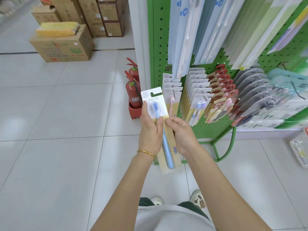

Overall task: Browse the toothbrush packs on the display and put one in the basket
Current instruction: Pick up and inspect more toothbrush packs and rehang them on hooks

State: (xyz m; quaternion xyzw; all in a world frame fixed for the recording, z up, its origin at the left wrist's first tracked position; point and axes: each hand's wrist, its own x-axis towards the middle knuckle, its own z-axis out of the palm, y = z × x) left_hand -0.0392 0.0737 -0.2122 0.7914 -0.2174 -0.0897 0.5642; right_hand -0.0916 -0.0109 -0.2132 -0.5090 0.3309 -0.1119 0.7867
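A toothbrush pack (159,105), a white and tan card with one light-blue brush, is held upright in front of me. My left hand (150,129) grips its left edge with the thumb across the front. From the right side, my right hand (181,134) pinches the card at mid-height. More toothbrush packs (196,90) hang in rows on hooks of the green pegboard display (158,47) just behind and to the right. A pale wire basket (298,150) shows partly at the right edge, on the floor.
Two red fire extinguishers (133,90) stand in a red holder left of the display. Cardboard boxes (63,45) are stacked at the far left on the white tiled floor. My feet (196,197) are below the pack.
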